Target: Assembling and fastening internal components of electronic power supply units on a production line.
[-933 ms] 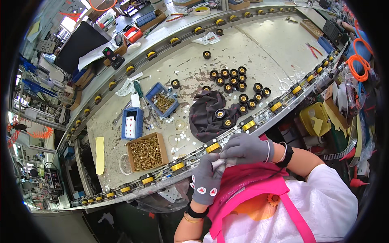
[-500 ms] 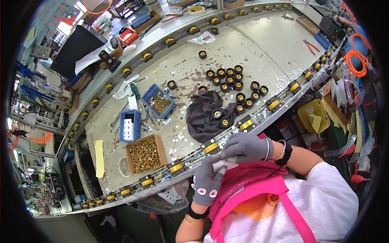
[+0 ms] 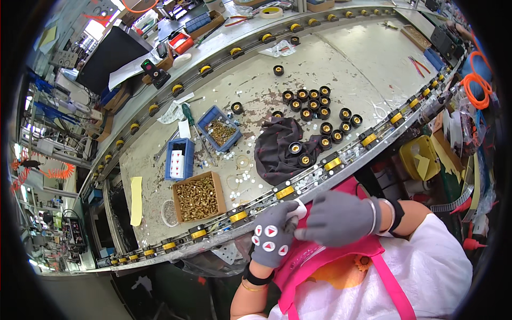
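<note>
Pale, worn worktable (image 3: pixel 341 58) is spreading across the head view, with a curved roller track (image 3: pixel 285 192) running along its near and far edges on yellow wheels. Nearest the person, the left hand (image 3: pixel 277 218), in a grey glove bearing round white stickers (image 3: pixel 269 246) with red triangles, is pinching a small white piece (image 3: pixel 300 209) narrowly at its fingertips. That piece is sitting on the near side of the track, in front of a pink apron (image 3: pixel 370 246). Just beside it, the right hand (image 3: pixel 341 218), also grey-gloved, is appearing blurred, its fingers pointing toward the left thumb; whether it is gripping anything, one cannot tell. Beyond the track, a dark cloth (image 3: pixel 274 154) is lying crumpled, with two of the black round caps (image 3: pixel 306 114) with brass-coloured centres resting on it and most others clustering behind and to its right. Further left, a cardboard box (image 3: pixel 218 192) is holding a heap of brass fittings (image 3: pixel 196 198), and a blue bin (image 3: pixel 213 110) behind it is containing smaller metal parts (image 3: pixel 220 132). Between these and a yellow paper strip (image 3: pixel 136 201), a second blue bin (image 3: pixel 168 168) is holding white sticker sheets (image 3: pixel 177 163) with red triangles. Small white discs (image 3: pixel 250 188) are lying scattered around the cloth, and a green-handled screwdriver (image 3: pixel 186 112) is resting behind the bins.
</note>
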`<state>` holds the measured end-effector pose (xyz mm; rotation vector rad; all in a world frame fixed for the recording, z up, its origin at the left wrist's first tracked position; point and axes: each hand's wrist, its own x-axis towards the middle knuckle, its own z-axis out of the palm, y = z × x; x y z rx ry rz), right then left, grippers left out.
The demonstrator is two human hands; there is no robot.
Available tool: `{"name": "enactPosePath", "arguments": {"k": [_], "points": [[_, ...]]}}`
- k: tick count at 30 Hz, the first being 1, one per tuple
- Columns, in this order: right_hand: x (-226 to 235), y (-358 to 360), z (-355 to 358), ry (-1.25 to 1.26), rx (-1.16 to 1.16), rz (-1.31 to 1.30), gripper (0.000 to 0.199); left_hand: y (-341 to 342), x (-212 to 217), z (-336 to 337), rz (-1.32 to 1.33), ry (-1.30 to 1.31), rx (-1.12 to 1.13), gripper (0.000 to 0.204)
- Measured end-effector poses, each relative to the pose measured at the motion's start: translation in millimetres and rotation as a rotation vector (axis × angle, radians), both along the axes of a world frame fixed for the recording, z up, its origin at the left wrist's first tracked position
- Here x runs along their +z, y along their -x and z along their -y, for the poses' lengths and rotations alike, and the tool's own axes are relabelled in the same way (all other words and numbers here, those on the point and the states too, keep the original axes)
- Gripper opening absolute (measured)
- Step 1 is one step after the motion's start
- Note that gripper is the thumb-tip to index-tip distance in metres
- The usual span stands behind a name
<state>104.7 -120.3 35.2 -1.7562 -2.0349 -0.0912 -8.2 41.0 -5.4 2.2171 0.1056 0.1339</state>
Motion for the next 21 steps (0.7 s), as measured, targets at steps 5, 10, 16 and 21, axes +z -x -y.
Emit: {"name": "enactPosePath", "arguments": {"k": [5,10,16,21], "points": [[-25,-26,16,-0.135,-0.27,-0.432,0.029,4,10,8,-0.067,0.365,0.17,0.029],[-55,-23,33,-0.12,-0.286,-0.493,0.031,-16,23,35,-0.081,0.374,0.162,0.032],[-91,-20,38,-0.142,-0.235,-0.595,0.018,-8,13,48,-0.212,0.465,0.138,0.031],[-91,-17,75,-0.335,-0.239,-0.807,0.017,-27,4,62,-0.187,0.329,0.007,0.033]]}}
